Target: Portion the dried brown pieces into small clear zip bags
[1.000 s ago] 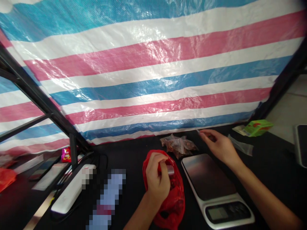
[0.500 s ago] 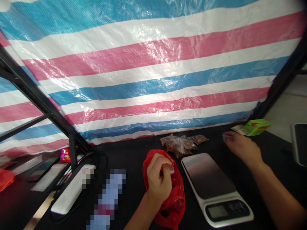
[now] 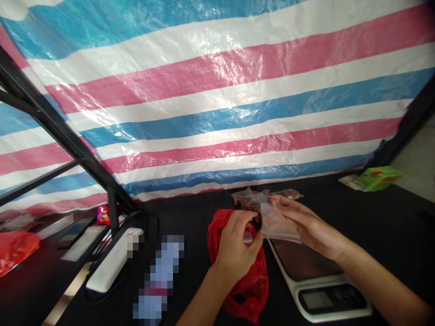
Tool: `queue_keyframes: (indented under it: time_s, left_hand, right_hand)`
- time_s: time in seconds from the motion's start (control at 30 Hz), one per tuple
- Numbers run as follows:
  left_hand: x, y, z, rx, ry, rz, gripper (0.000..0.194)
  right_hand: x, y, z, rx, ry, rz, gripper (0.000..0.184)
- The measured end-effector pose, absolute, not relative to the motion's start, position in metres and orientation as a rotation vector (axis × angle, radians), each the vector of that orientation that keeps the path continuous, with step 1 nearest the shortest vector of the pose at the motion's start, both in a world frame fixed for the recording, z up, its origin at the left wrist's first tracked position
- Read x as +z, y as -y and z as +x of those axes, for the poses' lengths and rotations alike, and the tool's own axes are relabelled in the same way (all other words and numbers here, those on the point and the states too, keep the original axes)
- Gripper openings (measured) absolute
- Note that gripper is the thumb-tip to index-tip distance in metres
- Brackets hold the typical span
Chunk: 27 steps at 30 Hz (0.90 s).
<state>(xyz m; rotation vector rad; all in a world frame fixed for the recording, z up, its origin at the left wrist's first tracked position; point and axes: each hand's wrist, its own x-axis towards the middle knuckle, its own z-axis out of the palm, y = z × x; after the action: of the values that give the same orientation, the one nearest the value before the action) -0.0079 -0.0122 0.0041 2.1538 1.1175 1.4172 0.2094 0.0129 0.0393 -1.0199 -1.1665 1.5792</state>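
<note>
My right hand pinches a small clear plastic bag above the scale's platform. Facing it, my left hand is curled over the red plastic bag, with thumb and forefinger apart at the clear bag's left edge. Within its curled fingers sits a small silvery object, mostly hidden, whose kind I cannot make out. The red bag lies open on the black table, its contents hard to tell. Beneath my right hand is a white digital scale with a dark platform.
Small clear bags of brown bits lie behind the hands. A green packet is at the back right. To the left are a white power strip, a blurred-out bluish item and cables. A striped sheet hangs behind the table.
My right hand has come left from near the green packet to over the scale, with the clear bag now plainly visible. My left hand has loosened its thumb and forefinger and shifted right.
</note>
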Motion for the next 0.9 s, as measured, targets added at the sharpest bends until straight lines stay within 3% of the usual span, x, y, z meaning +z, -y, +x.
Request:
queue_keyframes:
  time_s: [0.23, 0.6, 0.9]
  left_hand:
    - [0.005, 0.019, -0.008, 1.549, -1.054, 2.135, 0.027]
    - [0.005, 0.013, -0.002, 1.610, -1.196, 1.812, 0.014]
    - [0.010, 0.006, 0.001, 1.596, -1.160, 1.250, 0.026]
  right_hand:
    - [0.041, -0.013, 0.207, 1.649, 1.349, -0.984, 0.040]
    - [0.028, -0.016, 0.205, 1.396, 1.720, -1.028, 0.044]
    - [0.024, -0.012, 0.201, 1.296, 1.870, -0.979, 0.040]
